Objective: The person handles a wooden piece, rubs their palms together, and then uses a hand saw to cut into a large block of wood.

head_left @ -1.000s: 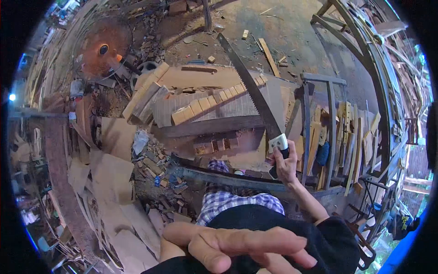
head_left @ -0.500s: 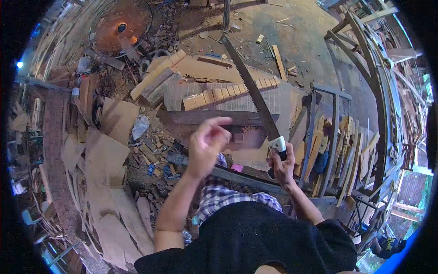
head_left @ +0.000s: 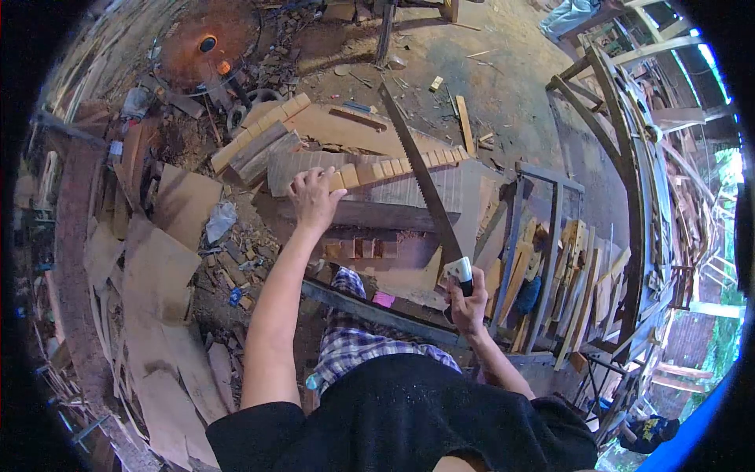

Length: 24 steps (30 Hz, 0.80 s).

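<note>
My right hand point(head_left: 467, 303) is wrapped round the black and white handle of a long hand saw point(head_left: 425, 177), whose blade points up and away from me. The blade passes over a row of light wooden blocks point(head_left: 385, 169) lying on a thick wooden beam point(head_left: 377, 212). At the left end of that row rests my left hand point(head_left: 312, 195), fingers and thumb over the end block. Its fingertips lie on the far side and its thumb on the near side.
Another row of blocks point(head_left: 267, 126) lies at the back left. A clear plastic bag point(head_left: 221, 221) sits beside brown sheets point(head_left: 157, 267). Dark wooden frames point(head_left: 554, 236) and leaning boards stand at the right. Part of a person point(head_left: 570, 17) shows at the top right.
My left hand has moved forward and left, from above the beam's near side onto the left end of the block row. My right hand still holds the saw. The view has shifted slightly.
</note>
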Motion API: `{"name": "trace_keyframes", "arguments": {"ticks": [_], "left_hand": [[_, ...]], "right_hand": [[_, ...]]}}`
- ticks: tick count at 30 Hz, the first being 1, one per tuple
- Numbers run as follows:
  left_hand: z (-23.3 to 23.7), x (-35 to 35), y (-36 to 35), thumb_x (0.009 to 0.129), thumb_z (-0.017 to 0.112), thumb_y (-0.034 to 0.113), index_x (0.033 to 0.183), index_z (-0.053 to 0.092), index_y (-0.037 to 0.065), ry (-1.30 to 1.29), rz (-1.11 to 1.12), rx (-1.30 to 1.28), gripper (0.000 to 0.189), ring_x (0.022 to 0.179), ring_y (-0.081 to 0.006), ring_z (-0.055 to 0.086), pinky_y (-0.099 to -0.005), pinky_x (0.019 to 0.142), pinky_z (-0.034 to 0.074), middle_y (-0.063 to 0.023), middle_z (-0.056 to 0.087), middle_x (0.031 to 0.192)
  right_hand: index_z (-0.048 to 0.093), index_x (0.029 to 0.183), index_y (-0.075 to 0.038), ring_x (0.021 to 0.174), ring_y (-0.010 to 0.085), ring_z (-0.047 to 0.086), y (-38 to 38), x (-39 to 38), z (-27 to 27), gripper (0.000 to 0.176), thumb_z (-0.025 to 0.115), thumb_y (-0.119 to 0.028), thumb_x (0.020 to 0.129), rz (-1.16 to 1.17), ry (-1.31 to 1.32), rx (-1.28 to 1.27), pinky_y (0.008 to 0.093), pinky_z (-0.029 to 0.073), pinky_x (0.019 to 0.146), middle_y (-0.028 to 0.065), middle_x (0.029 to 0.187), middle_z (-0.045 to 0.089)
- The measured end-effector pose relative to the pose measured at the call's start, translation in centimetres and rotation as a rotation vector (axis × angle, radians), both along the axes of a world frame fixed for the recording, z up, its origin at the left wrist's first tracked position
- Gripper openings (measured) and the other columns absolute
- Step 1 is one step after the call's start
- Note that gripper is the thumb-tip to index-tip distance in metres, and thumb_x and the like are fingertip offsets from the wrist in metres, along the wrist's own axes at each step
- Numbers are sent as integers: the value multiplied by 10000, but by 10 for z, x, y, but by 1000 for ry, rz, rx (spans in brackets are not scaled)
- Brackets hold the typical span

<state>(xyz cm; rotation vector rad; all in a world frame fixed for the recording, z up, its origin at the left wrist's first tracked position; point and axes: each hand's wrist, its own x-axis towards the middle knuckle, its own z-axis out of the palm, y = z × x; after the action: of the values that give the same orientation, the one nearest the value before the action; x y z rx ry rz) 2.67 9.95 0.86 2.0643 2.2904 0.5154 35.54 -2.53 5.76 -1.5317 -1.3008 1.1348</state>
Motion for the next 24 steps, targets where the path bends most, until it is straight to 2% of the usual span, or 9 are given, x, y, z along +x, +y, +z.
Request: {"name": "trace_keyframes", "arguments": {"ticks": [6,9,11,14,17,18,20,22,24], "left_hand": [[-7,44,14,745,741,351,1184,588,157,-139,-43,7,503,1105,-272,445,-463,942,337,-31,534,1160],[-9,43,17,795,712,288,1129,614,121,-252,-98,81,386,1060,-269,494,-434,909,390,-70,561,1112],[-19,26,21,847,663,228,1055,640,79,-687,12,277,257,945,-274,568,-394,832,453,-107,599,992],[-26,5,16,882,627,207,997,655,55,-704,206,381,193,833,-281,610,-373,750,483,-120,617,879],[-17,8,13,897,611,208,970,657,54,-821,295,267,177,800,-282,610,-373,726,481,-106,618,842],[-16,10,13,897,611,208,970,657,54,-821,297,264,177,800,-282,610,-373,726,481,-106,618,842],[-12,17,14,906,602,212,929,654,61,-585,249,280,162,751,-277,593,-380,679,472,-100,602,817],[-5,22,9,902,601,251,886,653,88,-487,212,262,172,771,-278,573,-401,698,447,-86,585,806],[-18,26,9,897,596,294,862,652,117,-240,239,236,189,845,-280,560,-410,765,415,-74,579,829]], "right_hand": [[503,1116,-74,575,85,498,12,-9,-16,272,640,-110,884,55,-52,58,249,417,520,29,679,545],[512,1095,-78,580,110,489,18,-23,-13,252,642,-133,886,71,-141,88,282,425,544,44,670,529],[512,1096,-78,587,112,493,19,-26,-10,252,641,-132,886,77,-135,28,285,428,550,50,682,534],[513,1092,-76,593,124,498,21,-33,-10,249,640,-124,883,96,-131,28,293,433,565,61,690,533],[490,1127,-73,553,78,529,21,-38,-18,263,618,-113,901,140,-147,83,260,423,482,14,658,554],[493,1121,-70,552,80,527,21,-41,-17,258,619,-113,900,143,-150,104,259,419,482,16,657,554],[495,1116,-68,552,81,525,21,-45,-17,252,620,-113,900,149,-155,122,259,415,483,17,657,554],[491,1174,-65,698,223,595,19,-48,-17,333,634,-104,875,160,-113,33,326,473,647,136,824,600],[487,1176,-66,703,245,605,19,-51,-14,338,635,-105,874,179,-145,41,336,478,649,145,827,601]]}}
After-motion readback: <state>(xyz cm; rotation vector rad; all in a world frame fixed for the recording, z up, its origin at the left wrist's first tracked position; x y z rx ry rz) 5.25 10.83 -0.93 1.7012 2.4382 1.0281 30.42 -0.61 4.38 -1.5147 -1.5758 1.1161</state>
